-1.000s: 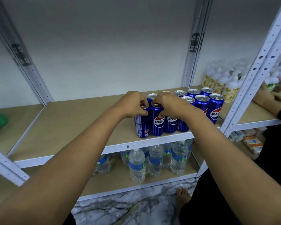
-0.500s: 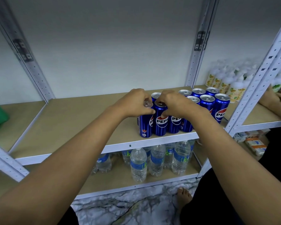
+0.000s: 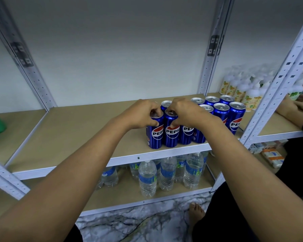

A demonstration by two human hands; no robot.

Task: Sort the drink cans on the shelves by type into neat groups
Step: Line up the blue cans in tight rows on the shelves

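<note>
The leftmost front can (image 3: 155,132) is gripped at its rim by the curled left hand (image 3: 141,114); the next can (image 3: 171,131), touching at 3 o'clock, is pinched by the right hand (image 3: 184,112); both stand on the shelf (image 3: 77,137).

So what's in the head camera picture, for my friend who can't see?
Two hands grip the tops of two blue Pepsi cans: left hand on the leftmost can, right hand on the next can. More Pepsi cans stand alongside on a shelf, with water bottles below.
</note>
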